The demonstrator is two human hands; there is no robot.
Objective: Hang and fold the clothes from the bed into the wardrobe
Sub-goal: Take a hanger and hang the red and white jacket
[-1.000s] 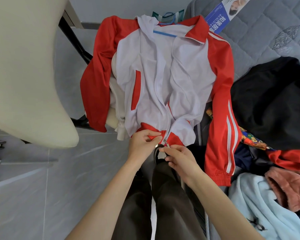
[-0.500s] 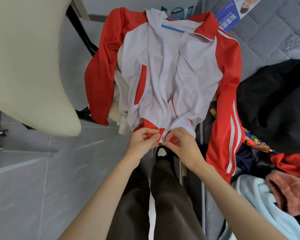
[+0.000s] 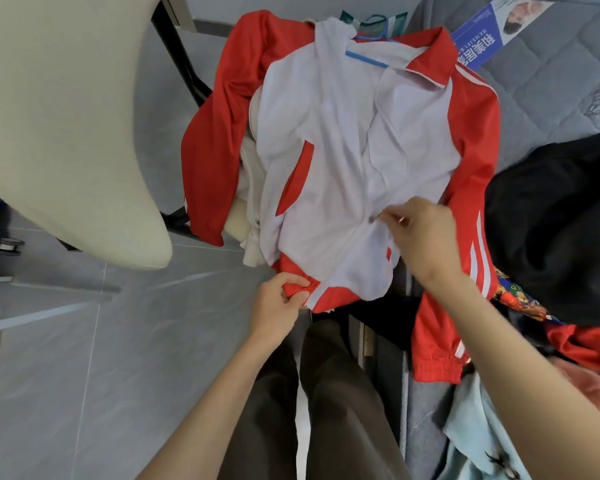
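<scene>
A red and white zip jacket [image 3: 329, 161] lies spread over the corner of the bed, with a blue hanger [image 3: 367, 57] showing at its collar. My left hand [image 3: 280, 299] grips the jacket's red bottom hem at the zip's lower end. My right hand [image 3: 421, 233] is higher up the front and pinches the zip pull, with the zip closed below it. The jacket's right sleeve [image 3: 471, 244] hangs down over the bed edge.
A cream chair back [image 3: 59, 126] fills the left, over grey floor tiles. On the grey mattress [image 3: 548, 74] lie a black garment [image 3: 555, 223], a light blue fleece [image 3: 478, 431], a pink garment and a printed leaflet [image 3: 482, 32]. My legs stand below.
My right hand has travelled up the jacket front from the hem with the zip pull, closing the lower zip. My left hand stays at the hem.
</scene>
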